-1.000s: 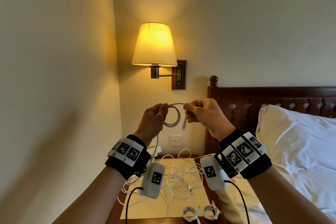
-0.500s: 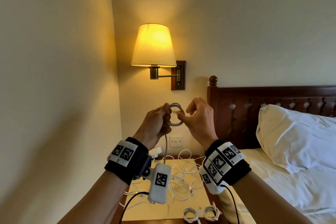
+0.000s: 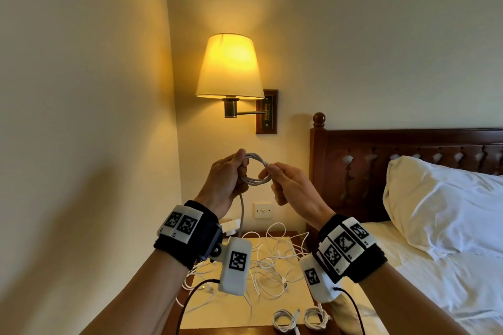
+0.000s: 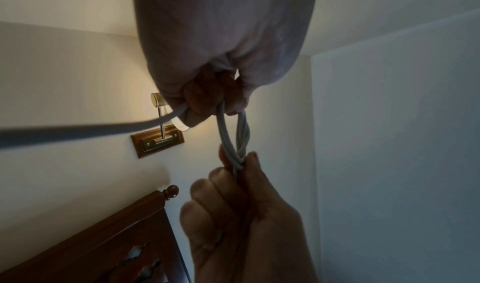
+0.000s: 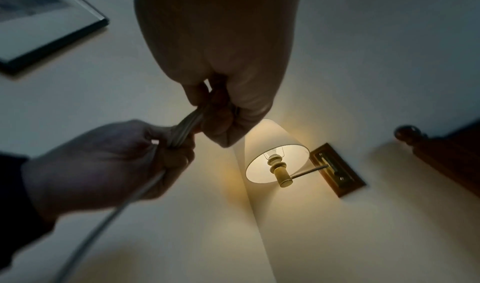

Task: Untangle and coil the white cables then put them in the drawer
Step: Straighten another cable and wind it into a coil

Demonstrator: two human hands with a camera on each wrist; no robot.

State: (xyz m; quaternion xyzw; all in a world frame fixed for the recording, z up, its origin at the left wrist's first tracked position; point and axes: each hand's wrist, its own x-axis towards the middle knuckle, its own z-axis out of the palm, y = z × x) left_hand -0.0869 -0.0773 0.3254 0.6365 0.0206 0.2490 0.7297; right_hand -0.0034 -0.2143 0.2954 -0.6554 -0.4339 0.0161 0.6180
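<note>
A white cable [image 3: 255,171] is wound into a small coil of several loops, held up in front of the wall. My left hand [image 3: 226,177] grips the coil's left side, and the cable's loose tail [image 3: 241,212] hangs from it down to the nightstand. My right hand [image 3: 280,179] pinches the coil's right side between thumb and fingers. In the left wrist view the loops [image 4: 235,135] run from my left hand [image 4: 215,94] to the right hand's fingertips [image 4: 250,164]. More white cables [image 3: 269,261] lie tangled on the nightstand [image 3: 245,330]. Two coiled cables [image 3: 299,318] rest near its front edge.
A lit wall lamp [image 3: 228,68] hangs above my hands. A wooden headboard [image 3: 381,160] and a bed with a white pillow [image 3: 441,204] fill the right side. A wall switch [image 3: 262,210] sits behind the nightstand. A pale mat [image 3: 226,315] covers the nightstand top.
The coil has gained a loop and sits wider between my hands. My right hand turned and now pinches the coil's right side; both hands dropped slightly.
</note>
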